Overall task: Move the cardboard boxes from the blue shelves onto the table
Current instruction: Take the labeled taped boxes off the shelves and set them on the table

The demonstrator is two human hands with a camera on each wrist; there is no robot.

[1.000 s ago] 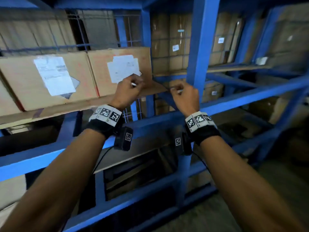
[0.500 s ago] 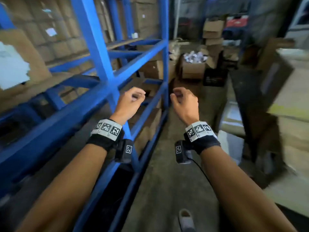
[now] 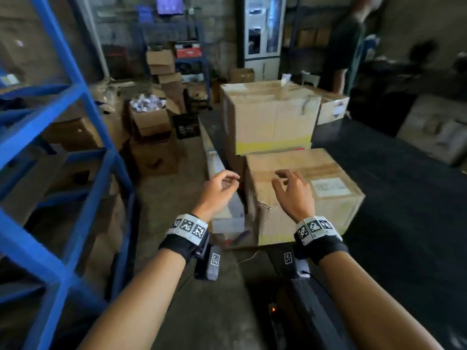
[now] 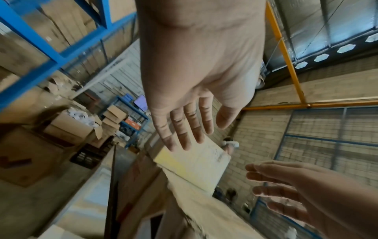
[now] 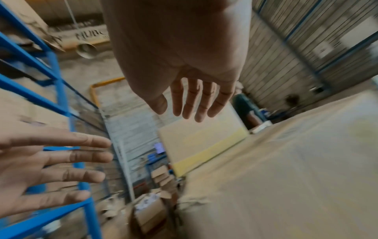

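The blue shelves (image 3: 83, 102) stand on the left, with brown boxes dim behind their bars. On the right a black table (image 3: 394, 198) carries a low cardboard box (image 3: 316, 173) with a white label. Behind it stand a taller box (image 3: 270, 117) with a yellow band and a smaller labelled box (image 3: 331, 107). My left hand (image 3: 227, 180) hovers just left of the low box with its fingers relaxed and empty. My right hand (image 3: 285, 180) hovers over that box's near left corner, also empty. Both wrist views show loose fingers, left hand (image 4: 196, 129) and right hand (image 5: 192, 105), holding nothing.
A concrete aisle (image 3: 177, 203) runs between shelves and table. Open and stacked cardboard boxes (image 3: 149, 122) and a black crate (image 3: 187, 125) sit at its far end. A long pale flat piece (image 3: 217, 162) leans along the table's left side. A person (image 3: 346, 46) stands behind the table.
The view has swung right from the shelf boxes to the table. Both hands have left the shelf box, hold nothing, and their fingers have loosened.
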